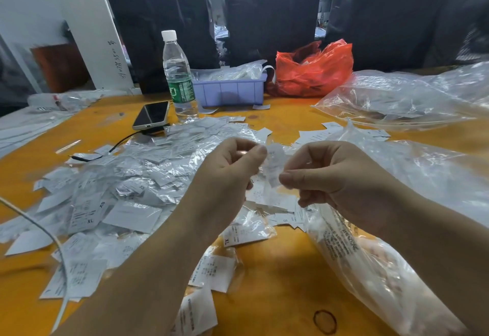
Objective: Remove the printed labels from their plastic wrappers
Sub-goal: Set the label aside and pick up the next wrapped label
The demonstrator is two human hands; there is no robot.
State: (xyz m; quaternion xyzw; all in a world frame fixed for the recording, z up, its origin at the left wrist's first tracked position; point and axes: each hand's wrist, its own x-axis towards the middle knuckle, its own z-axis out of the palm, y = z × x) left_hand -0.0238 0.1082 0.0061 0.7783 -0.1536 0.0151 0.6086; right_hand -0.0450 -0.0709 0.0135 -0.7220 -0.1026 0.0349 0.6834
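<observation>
In the middle of the frame, the left hand (232, 174) and right hand (330, 177) both pinch one small clear plastic wrapper (274, 166) with a white paper label inside, above the orange desk (277, 282).

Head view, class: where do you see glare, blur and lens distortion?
Head view: glare glints off the clear plastic bags; the wrapped label pinched between the left hand and right hand is motion-blurred; wide-angle distortion tilts the water bottle.
</observation>
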